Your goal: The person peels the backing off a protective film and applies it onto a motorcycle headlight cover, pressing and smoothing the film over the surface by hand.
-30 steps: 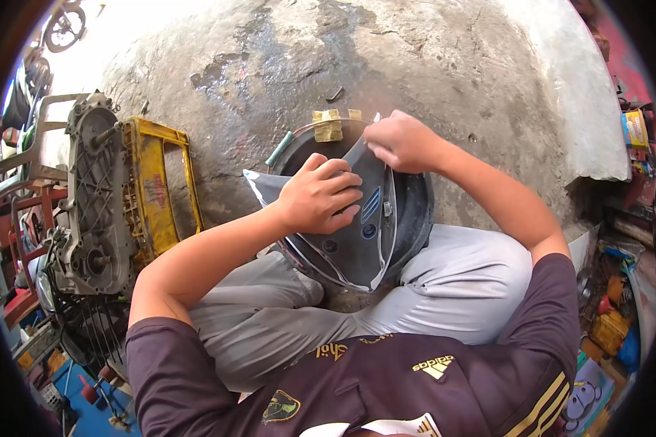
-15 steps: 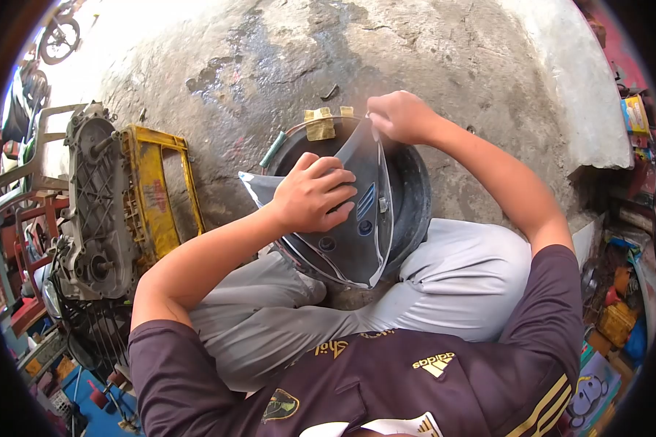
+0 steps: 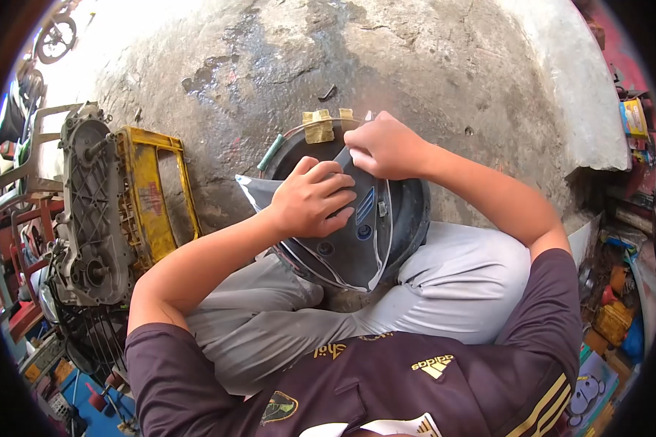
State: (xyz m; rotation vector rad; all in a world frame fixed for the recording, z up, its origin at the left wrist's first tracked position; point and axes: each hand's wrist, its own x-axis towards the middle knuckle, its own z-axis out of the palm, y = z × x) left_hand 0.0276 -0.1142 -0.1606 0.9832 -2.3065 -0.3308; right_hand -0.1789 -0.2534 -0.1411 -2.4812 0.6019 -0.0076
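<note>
A dark grey triangular panel with whitish edges and blue markings rests across a black round basin between the legs. My left hand lies on the panel's left part, its fingers curled over and holding it. My right hand is closed at the panel's upper tip; whatever it pinches is hidden by the fingers. Yellowish blocks sit on the basin's far rim, and a green cylindrical piece lies at its left rim.
To the left stand a yellow crate and a large metal engine casing. A small dark piece lies on the wet concrete floor. A concrete ledge and assorted clutter are at the right.
My right hand moved up and away along the panel's upper tip, then came back down and left. My left hand has stayed on the panel. The view has shifted slightly.
</note>
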